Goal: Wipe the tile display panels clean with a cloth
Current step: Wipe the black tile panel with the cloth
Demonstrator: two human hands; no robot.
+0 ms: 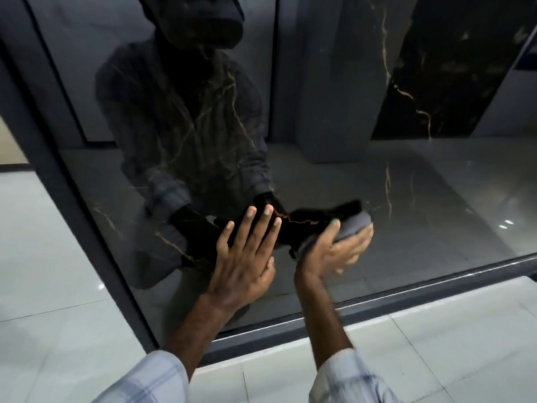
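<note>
A grey cloth sits bunched against the glossy dark tile panel, low on the panel's face and a little above its bottom edge, roughly midway between the left and right frame edges. The right hand grips it: fingers and thumb are curled round the wad, with the cloth showing above the fingertips and pressed to the tile. The hand is blurred, so the exact lie of each finger cannot be told.

Just beside it to the left, the left hand lies flat on the same panel, fingers straight and slightly spread, holding nothing; its palm presses the surface near the bottom edge. The two hands are close but apart.

The panel is black with thin gold veins and is set in a dark metal frame, whose bottom rail runs under both wrists and whose left upright slants up toward the top left corner. The polished face mirrors the person's torso and both arms, which hides much of the tile's pattern. A second dark veined tile panel appears toward the top right corner; whether it is real or mirrored cannot be told.

Two light checked sleeves enter from the lower edge, one per arm. Pale floor tiles lie below and left of the frame.

One cloth, two hands, two dark panels.
</note>
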